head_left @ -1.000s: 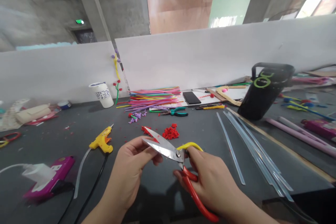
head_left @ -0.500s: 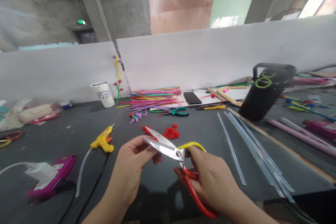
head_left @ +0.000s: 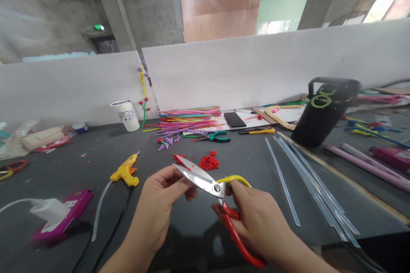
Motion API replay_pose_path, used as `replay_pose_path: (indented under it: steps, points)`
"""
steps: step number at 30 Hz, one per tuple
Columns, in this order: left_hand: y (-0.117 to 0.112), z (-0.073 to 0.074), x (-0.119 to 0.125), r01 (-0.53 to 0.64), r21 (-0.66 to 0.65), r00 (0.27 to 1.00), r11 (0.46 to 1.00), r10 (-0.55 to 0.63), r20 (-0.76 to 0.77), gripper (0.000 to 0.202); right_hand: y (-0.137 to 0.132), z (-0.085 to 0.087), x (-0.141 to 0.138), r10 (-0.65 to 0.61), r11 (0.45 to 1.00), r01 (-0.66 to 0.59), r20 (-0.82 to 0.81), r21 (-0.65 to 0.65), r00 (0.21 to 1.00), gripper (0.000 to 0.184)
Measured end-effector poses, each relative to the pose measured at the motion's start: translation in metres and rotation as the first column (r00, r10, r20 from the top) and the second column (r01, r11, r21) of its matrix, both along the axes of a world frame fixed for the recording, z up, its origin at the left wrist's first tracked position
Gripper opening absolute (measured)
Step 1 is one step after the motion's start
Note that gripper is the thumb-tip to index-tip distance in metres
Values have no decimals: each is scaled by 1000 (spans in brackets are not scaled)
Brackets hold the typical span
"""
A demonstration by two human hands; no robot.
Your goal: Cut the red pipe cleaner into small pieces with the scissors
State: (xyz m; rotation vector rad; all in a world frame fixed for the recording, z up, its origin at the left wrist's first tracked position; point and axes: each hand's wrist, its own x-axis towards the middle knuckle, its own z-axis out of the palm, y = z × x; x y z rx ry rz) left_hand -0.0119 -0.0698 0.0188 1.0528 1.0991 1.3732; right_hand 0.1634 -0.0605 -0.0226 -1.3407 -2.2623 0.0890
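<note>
My right hand (head_left: pixel 256 209) grips the scissors (head_left: pixel 205 183), which have one yellow and one red handle. The metal blades are parted and point left and away from me. My left hand (head_left: pixel 165 200) is closed in a pinch right at the nearer blade, its fingertips partly behind the metal. Whatever it holds is too small or hidden to make out. Just beyond the blades lies a pile of short red fuzzy pieces (head_left: pixel 209 161). More red bits (head_left: pixel 179 159) show by the blade tips.
A yellow glue gun (head_left: pixel 126 171) and purple power strip (head_left: pixel 77 207) lie left. Behind are purple bits (head_left: pixel 168 141), pliers (head_left: pixel 218 136), pipe cleaners (head_left: pixel 188 120), a phone (head_left: pixel 235 119) and a white cup (head_left: pixel 127 116). Clear glue sticks (head_left: pixel 314 183) and a black bottle (head_left: pixel 323 115) occupy the right.
The scissors have shifted very slightly, with the nearer blade's tip a little farther left and away from me. Both hands otherwise keep nearly the same position.
</note>
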Motion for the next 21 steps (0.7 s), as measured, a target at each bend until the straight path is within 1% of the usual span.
replay_pose_path:
  steps: [9,15,17,18,19,21]
  points:
    - [-1,1,-4,4,18,998,1000,-3,-59,4,0,-2,0,-10,1000,11,36,-24,999,33]
    - [2,2,-7,0,22,993,1000,2,-115,4,1,0,0,-20,1000,20,19,-19,1000,35]
    - [3,2,-8,15,5,992,1000,-14,-123,4,1,1,1,-29,998,27,-28,-60,999,33]
    - [4,1,-8,29,-10,992,1000,-30,-125,4,1,2,1,-28,995,20,-72,-101,997,32]
    - [5,1,-7,48,-27,991,999,-51,-125,5,2,4,1,-21,988,0,-130,-157,991,30]
    - [6,-2,-5,107,-64,987,992,-113,-116,8,3,7,0,2,959,-82,-283,-271,959,24]
